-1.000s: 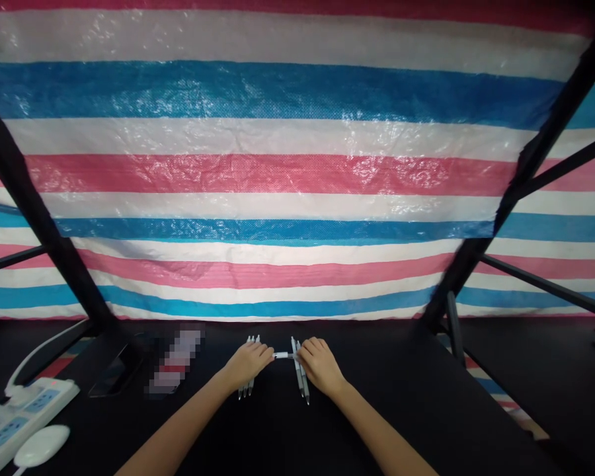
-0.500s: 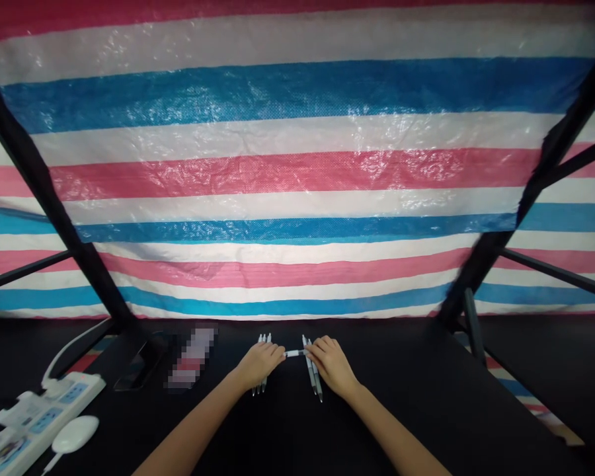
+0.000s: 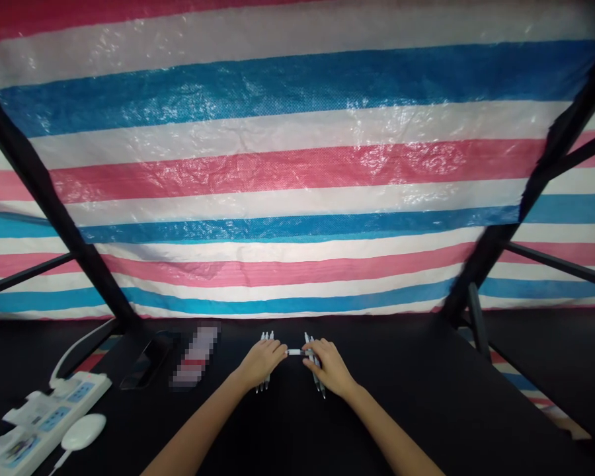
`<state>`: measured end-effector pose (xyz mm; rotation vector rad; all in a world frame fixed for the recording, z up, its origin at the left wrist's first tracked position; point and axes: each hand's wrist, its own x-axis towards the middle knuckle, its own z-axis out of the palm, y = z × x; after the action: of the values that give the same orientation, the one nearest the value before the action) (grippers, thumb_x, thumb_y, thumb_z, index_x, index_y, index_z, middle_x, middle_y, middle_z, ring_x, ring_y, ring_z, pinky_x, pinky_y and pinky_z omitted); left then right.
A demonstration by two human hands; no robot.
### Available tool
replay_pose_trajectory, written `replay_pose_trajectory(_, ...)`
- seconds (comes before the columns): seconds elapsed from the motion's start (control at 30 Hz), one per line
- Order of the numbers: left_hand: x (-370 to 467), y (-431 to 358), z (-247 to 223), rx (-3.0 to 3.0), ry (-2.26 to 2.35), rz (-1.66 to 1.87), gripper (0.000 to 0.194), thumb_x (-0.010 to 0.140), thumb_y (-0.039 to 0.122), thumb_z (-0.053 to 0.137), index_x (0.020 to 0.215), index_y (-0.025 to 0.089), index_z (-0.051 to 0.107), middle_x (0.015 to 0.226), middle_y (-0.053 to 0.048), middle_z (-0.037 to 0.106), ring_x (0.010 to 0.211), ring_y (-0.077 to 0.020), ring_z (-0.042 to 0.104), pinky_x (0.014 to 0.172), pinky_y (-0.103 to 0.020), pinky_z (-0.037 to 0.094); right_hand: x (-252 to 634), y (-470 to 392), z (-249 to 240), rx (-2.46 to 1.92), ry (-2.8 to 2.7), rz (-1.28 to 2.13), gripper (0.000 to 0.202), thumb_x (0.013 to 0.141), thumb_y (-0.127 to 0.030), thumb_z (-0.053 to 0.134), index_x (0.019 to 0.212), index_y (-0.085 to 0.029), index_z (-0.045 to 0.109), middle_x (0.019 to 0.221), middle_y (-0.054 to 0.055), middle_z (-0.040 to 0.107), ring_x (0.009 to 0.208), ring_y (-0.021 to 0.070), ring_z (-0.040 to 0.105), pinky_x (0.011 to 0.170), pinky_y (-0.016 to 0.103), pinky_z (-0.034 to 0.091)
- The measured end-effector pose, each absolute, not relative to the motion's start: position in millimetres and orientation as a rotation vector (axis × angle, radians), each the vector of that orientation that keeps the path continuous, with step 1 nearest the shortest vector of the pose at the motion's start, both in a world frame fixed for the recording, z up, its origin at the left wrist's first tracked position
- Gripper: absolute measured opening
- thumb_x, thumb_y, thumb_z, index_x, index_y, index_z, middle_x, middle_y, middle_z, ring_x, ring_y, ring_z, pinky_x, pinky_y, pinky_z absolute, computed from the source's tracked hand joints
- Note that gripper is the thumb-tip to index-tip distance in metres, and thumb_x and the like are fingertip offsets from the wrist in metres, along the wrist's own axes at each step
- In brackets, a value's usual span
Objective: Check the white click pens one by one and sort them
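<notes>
A white pen [image 3: 294, 352] lies crosswise between my hands, above the black table. The fingertips of my left hand [image 3: 264, 362] are closed on its left end. That hand also partly covers a row of several upright-lying white pens [image 3: 266, 336]. My right hand [image 3: 330, 365] is at the pen's right end, thumb and index finger slightly apart around it; whether they touch it is hard to make out. Beneath those fingers lie more white and grey pens [image 3: 320, 385], side by side and slightly slanted, partly hidden by the hand.
On the left of the black table [image 3: 287, 436] are a white power strip [image 3: 54, 420], a white oval device with a cable [image 3: 84, 432], a dark phone [image 3: 146, 363] and a blurred-out item [image 3: 196, 357]. Black frame bars and a striped sheet [image 3: 287, 264] stand behind.
The fingers of my right hand have loosened and its thumb has moved apart from the index finger. The view has shifted and tilted slightly. My left hand keeps hold of the pen.
</notes>
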<state>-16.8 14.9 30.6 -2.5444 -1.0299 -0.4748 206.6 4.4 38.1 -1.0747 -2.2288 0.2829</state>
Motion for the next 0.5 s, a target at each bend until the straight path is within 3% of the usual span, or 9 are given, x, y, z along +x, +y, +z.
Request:
replay_pose_trajectory(0.17, -9, 8, 40, -2.588, -1.200, -0.545, 0.026, 0.095, 0.026, 0.032, 0.091, 0.019, 0.056, 0.079, -0.003, 0.056, 0.075, -0.0162, 0.054, 0.069, -0.030, 0.040, 207, 9, 39, -1.132, -2.159, 0.422, 0.018, 0.089, -0.033, 0.050, 0.089, -0.022, 0.065, 0.071, 0.001, 0.062, 0.070, 0.0173, 0.055, 0.070, 0.029, 0.038)
replay_pose_trajectory(0.4, 0, -4, 55, -2.692, -1.495, -0.733, 0.026, 0.093, 0.031, 0.036, 0.096, 0.022, 0.060, 0.086, -0.003, 0.059, 0.083, -0.0174, 0.054, 0.074, -0.031, 0.040, 210, 14, 51, -1.089, -2.088, 0.674, 0.032, 0.089, -0.039, 0.045, 0.078, -0.019, 0.066, 0.072, 0.003, 0.057, 0.067, 0.0161, 0.054, 0.063, 0.025, 0.039)
replay_pose_trajectory(0.5, 2, -5, 56, -2.705, -1.570, -0.823, 0.027, 0.093, 0.033, 0.037, 0.095, 0.023, 0.062, 0.086, -0.003, 0.060, 0.085, -0.0177, 0.054, 0.076, -0.032, 0.040, 210, 16, 52, -1.107, -2.042, 0.785, 0.027, 0.087, -0.039, 0.047, 0.083, -0.019, 0.065, 0.067, 0.000, 0.056, 0.060, 0.0144, 0.052, 0.058, 0.024, 0.037)
